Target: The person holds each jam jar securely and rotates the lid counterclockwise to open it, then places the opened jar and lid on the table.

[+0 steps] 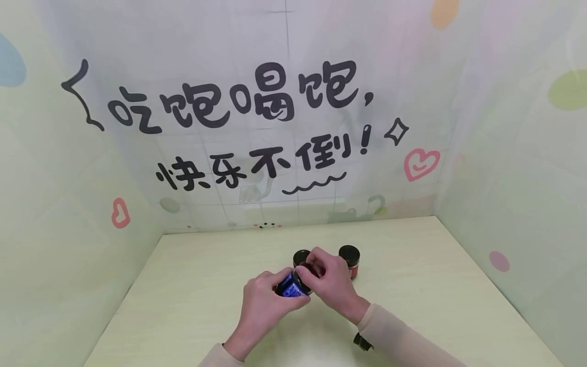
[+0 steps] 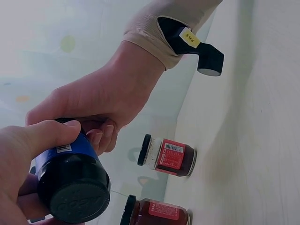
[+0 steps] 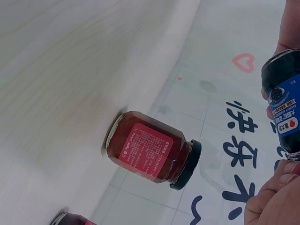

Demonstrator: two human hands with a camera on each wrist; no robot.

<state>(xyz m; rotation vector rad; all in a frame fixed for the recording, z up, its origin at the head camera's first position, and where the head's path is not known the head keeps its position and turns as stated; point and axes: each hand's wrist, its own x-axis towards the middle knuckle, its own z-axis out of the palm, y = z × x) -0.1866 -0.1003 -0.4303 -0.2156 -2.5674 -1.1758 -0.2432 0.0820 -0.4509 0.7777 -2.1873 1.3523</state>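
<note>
A dark jam jar (image 1: pixel 292 288) with a blue label is held tilted above the table, its top towards the upper right. My left hand (image 1: pixel 266 300) grips its body, thumb along one side. The right hand (image 1: pixel 332 283) curls its fingers and thumb around the lid end, largely hiding the lid. In the left wrist view the jar's dark base (image 2: pixel 77 201) faces the camera. The right wrist view shows the blue label (image 3: pixel 285 105), with fruit printed on it.
Two red-labelled jam jars with black lids stand on the table (image 1: pixel 192 290) behind the hands: a right one (image 1: pixel 349 255) and a left one (image 1: pixel 300 256), partly hidden by my right hand. A printed curtain (image 1: pixel 275 204) rises at the table's far edge.
</note>
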